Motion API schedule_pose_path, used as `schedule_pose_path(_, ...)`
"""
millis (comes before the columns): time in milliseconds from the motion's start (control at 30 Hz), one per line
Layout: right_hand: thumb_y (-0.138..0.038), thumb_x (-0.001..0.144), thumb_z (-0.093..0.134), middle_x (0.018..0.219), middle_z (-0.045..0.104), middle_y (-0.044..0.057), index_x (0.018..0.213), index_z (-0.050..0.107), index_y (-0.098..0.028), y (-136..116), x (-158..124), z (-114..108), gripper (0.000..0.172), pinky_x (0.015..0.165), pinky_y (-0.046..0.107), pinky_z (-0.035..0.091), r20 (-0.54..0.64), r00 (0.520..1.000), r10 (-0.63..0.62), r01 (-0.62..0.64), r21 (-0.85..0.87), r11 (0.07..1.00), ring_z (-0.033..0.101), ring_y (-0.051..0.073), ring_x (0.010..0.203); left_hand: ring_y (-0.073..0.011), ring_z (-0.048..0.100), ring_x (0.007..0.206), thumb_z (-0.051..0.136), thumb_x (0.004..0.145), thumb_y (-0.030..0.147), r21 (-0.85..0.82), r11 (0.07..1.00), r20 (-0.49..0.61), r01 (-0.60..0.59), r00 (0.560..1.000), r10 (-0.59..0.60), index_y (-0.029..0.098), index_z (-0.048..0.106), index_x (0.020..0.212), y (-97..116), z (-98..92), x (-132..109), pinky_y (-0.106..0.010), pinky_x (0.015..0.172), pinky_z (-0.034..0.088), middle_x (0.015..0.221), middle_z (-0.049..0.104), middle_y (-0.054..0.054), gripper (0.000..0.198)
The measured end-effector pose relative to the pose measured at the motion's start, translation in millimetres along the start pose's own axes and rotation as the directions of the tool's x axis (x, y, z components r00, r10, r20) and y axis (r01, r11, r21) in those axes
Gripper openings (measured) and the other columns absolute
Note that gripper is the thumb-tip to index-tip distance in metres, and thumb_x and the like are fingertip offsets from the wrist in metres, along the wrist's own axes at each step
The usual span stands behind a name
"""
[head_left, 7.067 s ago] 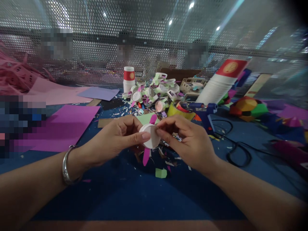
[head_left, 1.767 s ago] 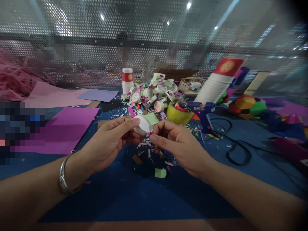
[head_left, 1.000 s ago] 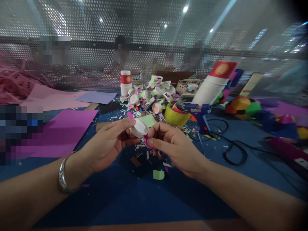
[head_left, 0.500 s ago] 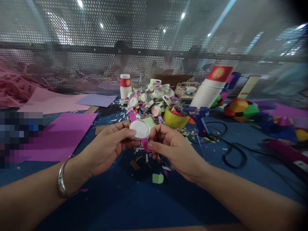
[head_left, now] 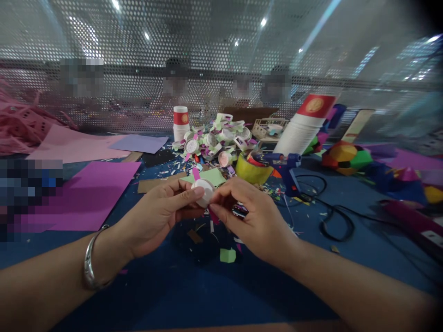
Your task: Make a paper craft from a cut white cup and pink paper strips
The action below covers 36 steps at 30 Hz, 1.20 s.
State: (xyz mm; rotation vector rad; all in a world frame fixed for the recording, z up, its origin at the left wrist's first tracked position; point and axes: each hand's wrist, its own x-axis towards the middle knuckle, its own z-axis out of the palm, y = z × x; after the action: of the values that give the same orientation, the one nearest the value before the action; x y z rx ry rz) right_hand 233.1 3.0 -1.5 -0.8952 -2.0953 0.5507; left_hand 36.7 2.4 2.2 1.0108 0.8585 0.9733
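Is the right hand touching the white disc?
Touching. Head view: the right hand has its fingertips on the white disc, which the left hand also pinches.

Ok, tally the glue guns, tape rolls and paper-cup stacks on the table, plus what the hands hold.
Glue gun: 1
Yellow tape roll: 1
Paper-cup stacks: 2, upright stack and leaning stack
White disc between left hand and right hand: 1
Total: 5

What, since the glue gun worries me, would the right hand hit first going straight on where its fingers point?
The right hand points leftward, so it would first meet the white disc it touches, then probably the left hand. The glue gun lies off that line.
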Motion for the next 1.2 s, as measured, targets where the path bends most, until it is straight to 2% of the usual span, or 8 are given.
schedule_pose_path(167, -0.013, 0.088, 0.059, 0.086, 0.059, 0.001, 0.089, 0.061, -0.021, -0.3, -0.9, -1.5, 0.008, 0.068, 0.028, 0.047, 0.006, 1.000, 0.029, -0.029, 0.027, 0.999, 0.057, 0.013, 0.074, -0.0149, 0.062, 0.087, 0.078, 0.080, 0.022, 0.006, 1.000, 0.014, 0.026, 1.000, -0.026, 0.017, 0.069, 0.093, 3.0, 1.5, -2.9, -0.026, 0.080, 0.051, 0.096, 0.068, -0.004, 0.016)
schedule_pose_path(367, -0.014, 0.088, 0.058, 0.084, 0.059, 0.001, 0.087, 0.060, -0.021, -3.0, -0.9, -2.1, 0.008, 0.067, 0.027, 0.047, 0.083, 0.993, 0.079, -0.085, 0.078, 0.993, 0.056, 0.013, 0.074, -0.0133, 0.059, 0.078, 0.074, 0.083, 0.028, 0.009, 0.998, -0.006, 0.069, 0.998, -0.069, 0.016, 0.067, 0.085, -0.3, 3.1, -2.6, -0.025, 0.073, 0.052, 0.085, 0.064, -0.003, 0.014)
schedule_pose_path(500, -0.015, 0.089, 0.058, 0.084, 0.059, 0.001, 0.087, 0.060, -0.021, -4.0, -0.9, -1.7, 0.007, 0.067, 0.028, 0.047, 0.114, 0.989, 0.097, -0.108, 0.094, 0.990, 0.057, 0.014, 0.075, -0.0162, 0.058, 0.077, 0.072, 0.084, 0.030, 0.055, 0.996, 0.002, 0.076, 0.997, -0.076, 0.017, 0.064, 0.089, -0.8, 3.6, -5.1, -0.029, 0.065, 0.054, 0.085, 0.063, -0.004, 0.016)
schedule_pose_path(667, -0.015, 0.088, 0.058, 0.083, 0.059, 0.001, 0.087, 0.059, -0.022, -5.1, -2.2, -1.6, 0.007, 0.069, 0.029, 0.048, 0.123, 0.988, 0.091, -0.105, 0.118, 0.987, 0.057, 0.014, 0.075, -0.0165, 0.056, 0.077, 0.073, 0.082, 0.033, 0.071, 0.994, 0.017, 0.082, 0.996, -0.083, 0.018, 0.062, 0.090, 0.8, 4.6, -7.3, -0.031, 0.064, 0.055, 0.087, 0.062, -0.004, 0.020)
schedule_pose_path(833, -0.011, 0.086, 0.059, 0.082, 0.059, 0.000, 0.086, 0.059, -0.021, -5.9, -2.5, -0.1, 0.011, 0.068, 0.027, 0.048, 0.112, 0.988, 0.102, -0.117, 0.143, 0.983, 0.057, 0.013, 0.073, -0.0188, 0.057, 0.081, 0.069, 0.084, 0.028, 0.033, 0.997, 0.055, 0.070, 0.996, -0.072, 0.019, 0.057, 0.091, 0.8, 5.5, -7.0, -0.035, 0.066, 0.055, 0.092, 0.061, -0.006, 0.017)
schedule_pose_path(967, -0.012, 0.087, 0.060, 0.082, 0.060, 0.000, 0.085, 0.059, -0.020, -6.4, -1.7, 0.2, 0.008, 0.068, 0.027, 0.047, 0.097, 0.991, 0.091, -0.103, 0.136, 0.985, 0.057, 0.013, 0.074, -0.0205, 0.057, 0.081, 0.067, 0.083, 0.022, 0.068, 0.997, 0.074, 0.040, 0.996, -0.045, 0.018, 0.056, 0.093, 1.0, 5.7, -6.7, -0.036, 0.064, 0.054, 0.091, 0.060, -0.006, 0.015)
schedule_pose_path(1100, -0.011, 0.086, 0.059, 0.080, 0.059, 0.000, 0.084, 0.059, -0.020, -5.9, -0.3, 0.4, 0.009, 0.066, 0.026, 0.047, 0.119, 0.988, 0.096, -0.112, 0.132, 0.985, 0.057, 0.012, 0.072, -0.0199, 0.057, 0.083, 0.066, 0.081, 0.017, 0.105, 0.994, 0.050, -0.010, 0.999, 0.005, 0.018, 0.055, 0.093, 0.6, 7.2, -5.8, -0.033, 0.064, 0.053, 0.092, 0.060, -0.006, 0.015)
schedule_pose_path(1200, -0.010, 0.084, 0.059, 0.079, 0.058, -0.001, 0.083, 0.059, -0.019, -6.2, 0.2, 1.1, 0.009, 0.064, 0.025, 0.047, 0.125, 0.988, 0.095, -0.110, 0.120, 0.987, 0.056, 0.012, 0.069, -0.0189, 0.057, 0.077, 0.065, 0.080, 0.019, 0.119, 0.993, 0.025, 0.002, 1.000, -0.005, 0.018, 0.055, 0.094, -1.1, 8.4, -5.5, -0.032, 0.060, 0.053, 0.091, 0.060, -0.006, 0.017)
